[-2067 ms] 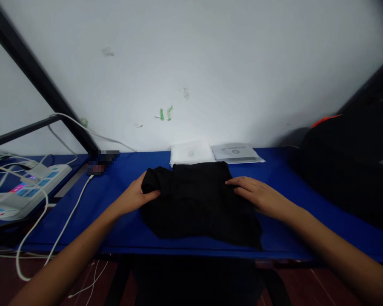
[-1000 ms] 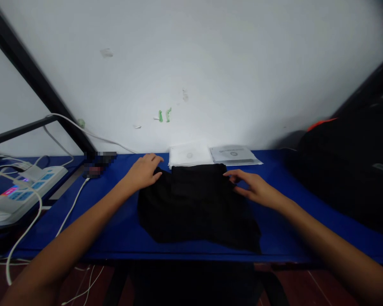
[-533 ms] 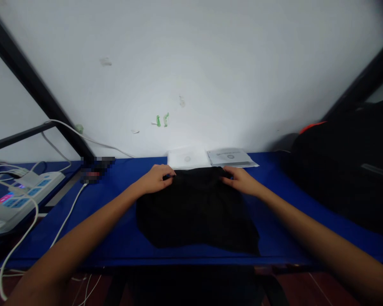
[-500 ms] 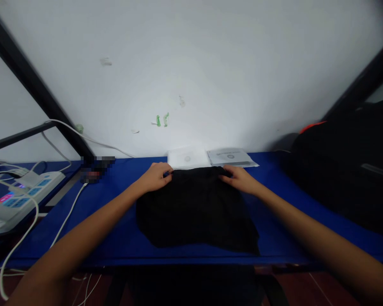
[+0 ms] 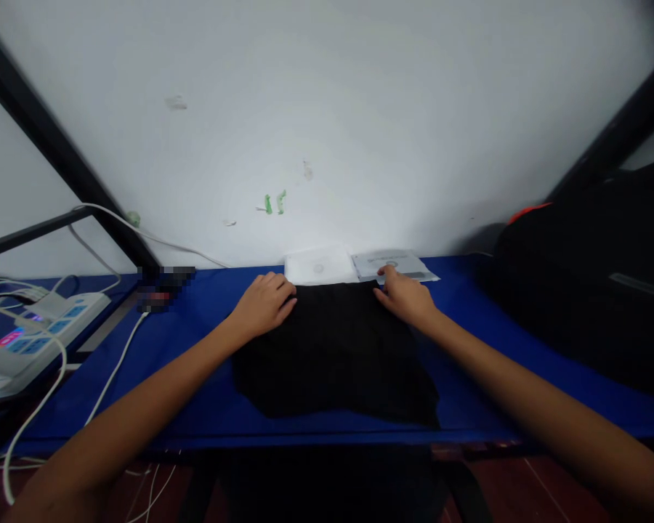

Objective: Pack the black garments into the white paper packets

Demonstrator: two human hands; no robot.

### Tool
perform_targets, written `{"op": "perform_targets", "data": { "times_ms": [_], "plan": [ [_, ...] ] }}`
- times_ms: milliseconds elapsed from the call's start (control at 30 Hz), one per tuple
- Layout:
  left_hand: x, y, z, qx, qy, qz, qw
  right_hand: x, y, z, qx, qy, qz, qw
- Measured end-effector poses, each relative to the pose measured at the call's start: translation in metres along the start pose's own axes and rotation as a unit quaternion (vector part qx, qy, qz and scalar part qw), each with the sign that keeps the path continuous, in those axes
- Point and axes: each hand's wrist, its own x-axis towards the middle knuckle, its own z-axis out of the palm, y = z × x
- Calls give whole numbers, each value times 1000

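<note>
A black cloth garment (image 5: 332,356), its exact kind unclear, lies spread on the blue table, its far edge fairly straight and its near edge uneven. My left hand (image 5: 267,301) rests on the far left corner, fingers stretched over the fabric and thumb apart. At the far right corner, my right hand (image 5: 406,296) touches the cloth with its thumb side, and its index finger is raised away from the thumb. Just beyond the far edge lie a white packet (image 5: 319,267) and a grey-white printed packet (image 5: 389,263) in clear plastic.
On the left stands a white power strip (image 5: 59,327) with several cables. A blurred dark object (image 5: 166,287) with a white cable (image 5: 123,356) lies nearer. A large black bag (image 5: 588,290) fills the right side. Behind the blue table (image 5: 196,407) rises a white wall (image 5: 360,131).
Both hands gripped the garment's far corners before; now the fingers are loosened, the left hand flatter and the right index finger lifted. The cloth lies almost as before.
</note>
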Motion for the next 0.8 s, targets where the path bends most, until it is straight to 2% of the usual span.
{"op": "perform_targets", "data": {
  "times_ms": [67,133,200,267,333,433,500,600,667,733,800],
  "plan": [
    [-9,2,-1,-46,-41,30,998,-9,-6,-6,-18,28,-60,998],
    [-15,2,1,-84,-88,15,992,-18,-11,-9,-25,42,-166,985],
    [-18,-1,3,-116,-122,-16,986,-25,-14,-9,-17,20,-266,964],
    [-18,-4,3,-143,-126,-26,981,-31,-15,-8,-3,-20,-309,951],
    [-18,-6,-2,-167,-99,-7,981,-35,-13,-10,17,-49,-316,947],
    [-25,-3,-22,-213,-45,37,975,-43,-8,-25,74,-68,-308,946],
    [-34,2,-40,-234,-49,54,970,-52,-5,-41,124,-85,-298,943],
    [-50,11,-66,-252,-152,60,954,-72,-5,-62,180,-168,-284,927],
    [-58,17,-76,-284,-242,42,927,-86,-9,-71,192,-247,-283,907],
    [-60,20,-77,-327,-310,5,893,-95,-14,-74,192,-307,-278,890],
    [-59,21,-71,-350,-324,-26,879,-96,-17,-74,201,-337,-270,879]
  ]
}}
